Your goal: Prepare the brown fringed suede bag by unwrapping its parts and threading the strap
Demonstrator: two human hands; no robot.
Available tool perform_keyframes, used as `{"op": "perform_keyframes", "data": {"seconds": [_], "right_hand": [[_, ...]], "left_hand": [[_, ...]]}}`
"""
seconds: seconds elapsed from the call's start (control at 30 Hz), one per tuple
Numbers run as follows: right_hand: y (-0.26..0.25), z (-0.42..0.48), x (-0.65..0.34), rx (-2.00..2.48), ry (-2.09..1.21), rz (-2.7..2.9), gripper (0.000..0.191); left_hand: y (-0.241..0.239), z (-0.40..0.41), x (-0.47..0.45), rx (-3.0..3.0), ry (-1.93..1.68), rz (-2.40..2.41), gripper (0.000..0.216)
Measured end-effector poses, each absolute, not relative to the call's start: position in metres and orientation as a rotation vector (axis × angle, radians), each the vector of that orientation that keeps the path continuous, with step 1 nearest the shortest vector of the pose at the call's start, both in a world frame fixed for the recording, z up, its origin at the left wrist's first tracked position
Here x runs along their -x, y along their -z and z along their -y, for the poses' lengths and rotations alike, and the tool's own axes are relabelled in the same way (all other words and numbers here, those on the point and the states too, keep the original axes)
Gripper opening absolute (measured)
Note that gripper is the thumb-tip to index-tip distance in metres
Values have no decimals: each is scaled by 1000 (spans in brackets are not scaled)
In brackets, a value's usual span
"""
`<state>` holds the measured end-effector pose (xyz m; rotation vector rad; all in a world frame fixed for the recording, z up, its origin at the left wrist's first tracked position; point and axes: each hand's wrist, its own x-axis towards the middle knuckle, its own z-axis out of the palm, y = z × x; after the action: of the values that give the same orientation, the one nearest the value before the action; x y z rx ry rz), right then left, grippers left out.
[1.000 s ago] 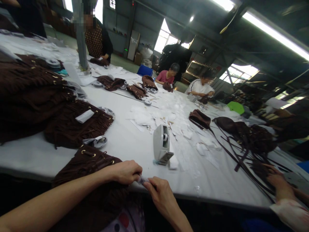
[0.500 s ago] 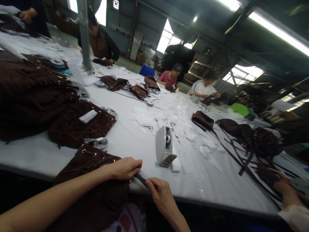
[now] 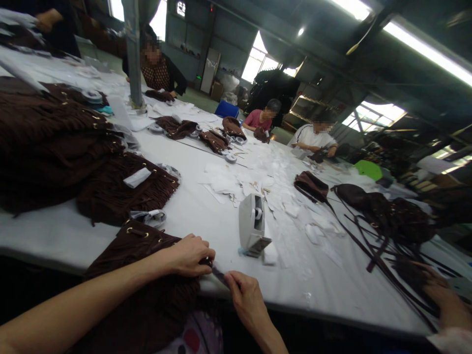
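Observation:
A dark brown fringed bag [image 3: 123, 250] with gold eyelets lies over the table's front edge, its lower part hanging towards my lap. My left hand [image 3: 190, 255] is closed at the bag's right-hand edge, and my left forearm crosses over the bag. A short dark strap [image 3: 220, 276] runs from under my left fingers to my right hand [image 3: 245, 295], which pinches it between thumb and curled fingers. The left fingertips are partly hidden. Just beyond my hands stands a grey tape dispenser [image 3: 251, 223], upright on the table.
Brown bags are piled at the left [image 3: 47, 147]. Paper scraps [image 3: 224, 177] litter the middle of the white table [image 3: 206, 221]. More bags with long straps [image 3: 383, 209] lie right, near a co-worker's hand [image 3: 438, 290]. A metal post [image 3: 133, 59] rises at the back left; several people sit around.
My left hand has shifted, its fingers now spread lower over the bag's edge. The right hand keeps its pinch almost in place. The view has moved slightly.

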<state>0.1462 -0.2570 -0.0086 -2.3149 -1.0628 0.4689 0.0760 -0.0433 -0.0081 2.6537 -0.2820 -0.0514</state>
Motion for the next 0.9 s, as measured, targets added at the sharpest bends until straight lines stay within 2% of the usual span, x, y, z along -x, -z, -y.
{"op": "perform_keyframes", "data": {"seconds": [0.27, 0.6, 0.7, 0.8, 0.9], "right_hand": [[8, 254, -151, 2302, -395, 926, 40], [6, 257, -151, 2292, -443, 870, 43], [6, 256, -150, 2279, -431, 882, 43], [5, 256, -150, 2275, -411, 915, 43], [5, 257, -150, 2291, -398, 952, 44]], "left_hand": [[13, 37, -66, -2211, 28, 138, 16], [26, 29, -71, -1841, -272, -333, 17], [15, 33, -66, -2044, -289, -222, 25], [6, 40, -59, -2434, -117, 30, 37], [8, 46, -56, -2628, 2, 113, 26]]}}
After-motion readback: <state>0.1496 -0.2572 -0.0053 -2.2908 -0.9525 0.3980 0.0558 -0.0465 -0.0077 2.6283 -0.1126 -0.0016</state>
